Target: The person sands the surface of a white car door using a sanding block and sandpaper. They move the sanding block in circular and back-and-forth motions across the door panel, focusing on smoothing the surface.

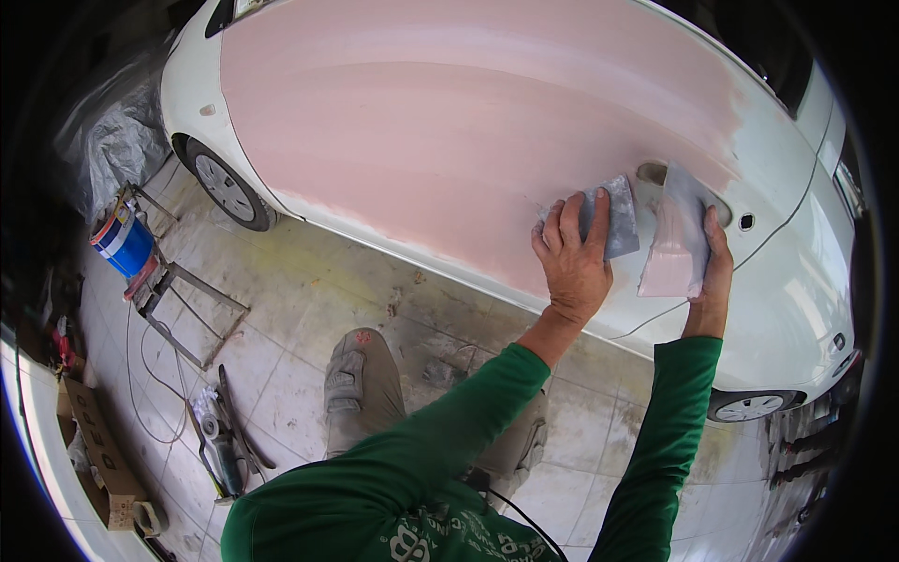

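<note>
My left hand [573, 258] is closed on a small grey, pale-smudged flat spreader [619, 229], at or just over the pink-coated side panel [393, 159] of a white car. My right hand [714, 258] grips a larger grey flat plate [688, 197] from its right side. Pink paste [670, 262] covers the lower part of this plate. The two tools are side by side, left of a small dark hole in the white bodywork [745, 222]. Behind the plate, an oval recess [651, 172] in the panel is partly hidden.
At left, a blue bucket [131, 248] rests on a metal stand [211, 300]. A power tool [220, 450] with cords, a cardboard box [98, 440] and crumpled plastic sheeting [122, 136] lie around it. The car's wheel [228, 183] borders the tiled floor [281, 365].
</note>
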A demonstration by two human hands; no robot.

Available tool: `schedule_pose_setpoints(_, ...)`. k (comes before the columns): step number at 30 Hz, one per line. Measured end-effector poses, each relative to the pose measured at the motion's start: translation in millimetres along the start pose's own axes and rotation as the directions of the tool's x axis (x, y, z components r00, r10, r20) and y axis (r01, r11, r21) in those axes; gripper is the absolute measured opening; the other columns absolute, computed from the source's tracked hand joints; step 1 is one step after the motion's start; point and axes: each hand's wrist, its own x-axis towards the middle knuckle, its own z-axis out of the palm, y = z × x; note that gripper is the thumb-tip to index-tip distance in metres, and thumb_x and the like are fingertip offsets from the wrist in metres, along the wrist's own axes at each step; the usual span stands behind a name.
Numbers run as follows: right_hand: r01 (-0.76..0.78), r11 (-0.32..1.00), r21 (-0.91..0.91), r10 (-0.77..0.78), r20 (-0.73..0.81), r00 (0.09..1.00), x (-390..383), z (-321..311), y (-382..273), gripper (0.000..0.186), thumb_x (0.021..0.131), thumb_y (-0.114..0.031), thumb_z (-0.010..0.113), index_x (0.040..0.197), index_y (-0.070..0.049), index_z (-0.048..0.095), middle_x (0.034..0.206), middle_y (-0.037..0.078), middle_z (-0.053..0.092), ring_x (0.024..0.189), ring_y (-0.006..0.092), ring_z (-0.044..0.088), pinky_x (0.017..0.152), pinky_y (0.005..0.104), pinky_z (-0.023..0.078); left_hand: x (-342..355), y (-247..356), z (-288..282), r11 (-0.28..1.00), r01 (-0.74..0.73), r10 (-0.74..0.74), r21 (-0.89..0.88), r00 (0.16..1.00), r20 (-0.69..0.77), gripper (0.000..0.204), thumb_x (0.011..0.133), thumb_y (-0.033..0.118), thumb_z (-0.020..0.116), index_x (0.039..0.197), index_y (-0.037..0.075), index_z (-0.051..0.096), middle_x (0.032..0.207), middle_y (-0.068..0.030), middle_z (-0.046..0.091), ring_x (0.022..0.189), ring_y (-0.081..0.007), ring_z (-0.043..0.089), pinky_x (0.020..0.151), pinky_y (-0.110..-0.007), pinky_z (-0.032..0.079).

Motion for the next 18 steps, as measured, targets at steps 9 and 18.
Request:
schedule_pose_setpoints(9, 0.032, 0.999, 0.033, -0.030, -0.069, 0.997, 7.6, 0.9, 13.4, 0.055, 0.098, -0.039, 0.068, 0.130, 0.006, 0.059, 0.120, 0.015, 0.067, 0.105, 0.0229, 0.067, 0.092, 0.0314, 0.053, -7.0, -55.3, -68.8, 0.947, 0.009, 0.058, -0.322, 0.978, 0.199, 0.070, 0.075, -0.006, 0.067, 0.143, 0.010, 0.057, 0.140, -0.0130, 0.048, 0.124, -0.0348, 0.051, 0.102, -0.045, 0.045)
schedule_pose_setpoints(18, 0.027, 0.997, -0.074, -0.037, -0.143, 0.989, 7.7, -40.2, 8.7, 0.070, 0.102, -0.044, 0.060, 0.150, 0.003, 0.042, 0.140, 0.016, 0.057, 0.119, 0.0279, 0.062, 0.095, 0.0395, 0.055, 71.7, -416.9, -220.9, 0.563, 0.508, -0.564, -0.652, 0.813, 0.147, 0.040, 0.098, 0.009, 0.058, 0.137, 0.000, 0.055, 0.117, -0.0040, 0.066, 0.106, -0.0134, 0.061, 0.093, -0.031, 0.049)
